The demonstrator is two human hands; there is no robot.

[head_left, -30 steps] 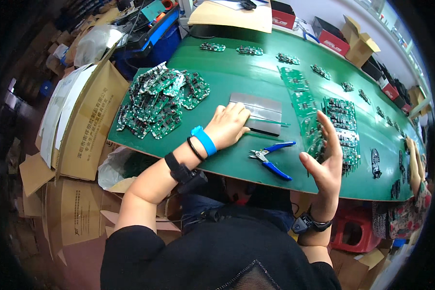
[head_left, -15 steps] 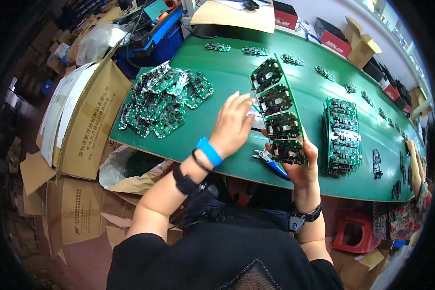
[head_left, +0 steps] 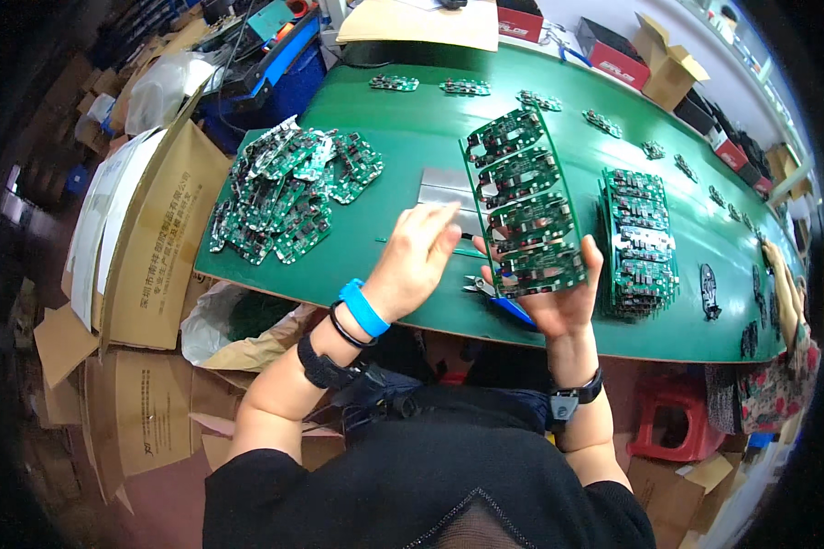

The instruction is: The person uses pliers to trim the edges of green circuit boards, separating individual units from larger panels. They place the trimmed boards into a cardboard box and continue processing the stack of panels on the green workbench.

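My right hand grips the lower end of a green circuit board panel, raised over the table with its rows of components facing me. The panel has several board sections joined in one sheet. My left hand, fingers stretched out and thumb apart, is held left of the panel without touching it. Beside its fingertips lies a silver metal plate. A thin green strip shows near the same hand. Below the panel, blue-handled cutters rest near the table's front edge, partly covered by my right hand.
A heap of separate boards lies on the left of the green table. To the right stands a stack of panels. Small boards line the far side. Cardboard boxes crowd the left edge; another person's arm reaches in at right.
The panel has turned its component side more toward me. My left hand has moved down and left, away from it. The whole view has shifted slightly.
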